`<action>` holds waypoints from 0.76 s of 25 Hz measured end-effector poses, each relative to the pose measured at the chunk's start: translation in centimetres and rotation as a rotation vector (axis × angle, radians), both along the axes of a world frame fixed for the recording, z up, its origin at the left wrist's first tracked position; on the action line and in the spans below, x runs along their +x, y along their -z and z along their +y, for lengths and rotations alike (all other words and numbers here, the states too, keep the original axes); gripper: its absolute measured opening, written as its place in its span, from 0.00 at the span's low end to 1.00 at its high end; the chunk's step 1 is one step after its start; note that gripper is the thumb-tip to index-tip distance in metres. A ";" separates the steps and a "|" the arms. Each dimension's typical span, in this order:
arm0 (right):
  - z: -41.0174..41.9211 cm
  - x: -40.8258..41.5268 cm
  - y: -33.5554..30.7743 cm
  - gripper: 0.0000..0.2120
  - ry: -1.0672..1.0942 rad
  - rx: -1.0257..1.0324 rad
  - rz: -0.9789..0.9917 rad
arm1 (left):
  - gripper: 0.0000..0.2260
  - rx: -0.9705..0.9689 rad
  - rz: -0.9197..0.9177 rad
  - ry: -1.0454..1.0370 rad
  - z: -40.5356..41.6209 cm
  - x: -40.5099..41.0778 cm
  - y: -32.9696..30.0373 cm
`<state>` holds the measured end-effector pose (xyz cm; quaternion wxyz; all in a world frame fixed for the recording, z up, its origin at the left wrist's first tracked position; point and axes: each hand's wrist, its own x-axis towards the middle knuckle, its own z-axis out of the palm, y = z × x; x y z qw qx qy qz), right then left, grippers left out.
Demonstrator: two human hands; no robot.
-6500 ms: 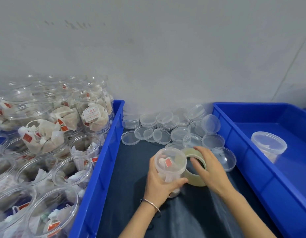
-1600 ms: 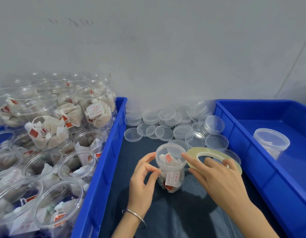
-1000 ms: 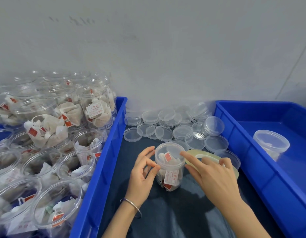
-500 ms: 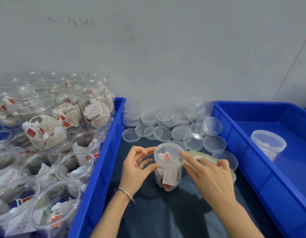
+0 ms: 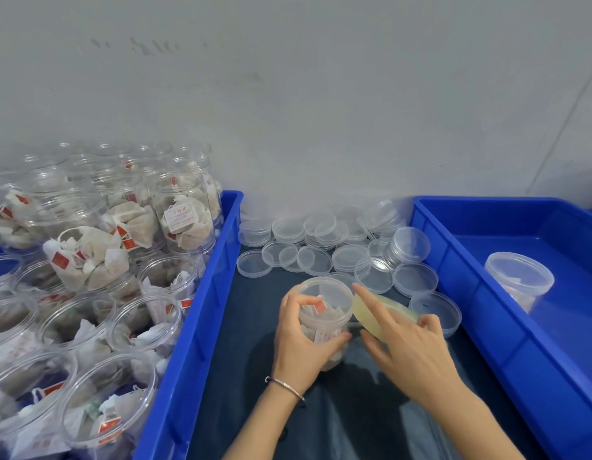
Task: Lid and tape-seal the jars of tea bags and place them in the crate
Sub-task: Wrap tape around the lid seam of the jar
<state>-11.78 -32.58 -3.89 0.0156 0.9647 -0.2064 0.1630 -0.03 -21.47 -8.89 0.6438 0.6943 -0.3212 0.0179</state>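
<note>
A clear lidded jar of tea bags [image 5: 326,303] stands tilted on the dark cloth in the middle. My left hand [image 5: 299,343] grips its side, thumb low and fingers curled at the rim. My right hand [image 5: 406,346] holds a yellowish roll of tape [image 5: 384,315] against the jar's right side, with the forefinger stretched along the roll toward the lid. The blue crate [image 5: 520,333] at the right holds one lidded jar [image 5: 517,278].
A blue crate [image 5: 201,303] at the left is packed with several open jars of tea bags [image 5: 88,260], some stacked. Several loose clear lids [image 5: 321,244] lie behind the jar near the grey wall, one [image 5: 435,310] just right of the tape.
My left hand has closed round the jar, which it only touched with spread fingers before. The tape roll has tipped up against the jar's side.
</note>
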 end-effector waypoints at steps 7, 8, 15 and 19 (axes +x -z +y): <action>-2.7 -1.3 -1.8 0.24 -0.004 0.090 0.159 | 0.26 0.034 0.117 0.155 1.0 1.7 -1.0; -3.0 -1.4 -1.9 0.24 -0.001 0.069 0.193 | 0.26 0.035 0.116 0.166 1.1 1.7 -1.1; -4.8 -2.0 -2.6 0.20 0.033 0.064 0.204 | 0.25 0.031 0.135 0.190 1.1 2.2 -0.8; -5.5 -1.4 -2.1 0.12 0.031 0.104 0.179 | 0.28 0.013 0.166 0.193 1.1 2.3 -0.3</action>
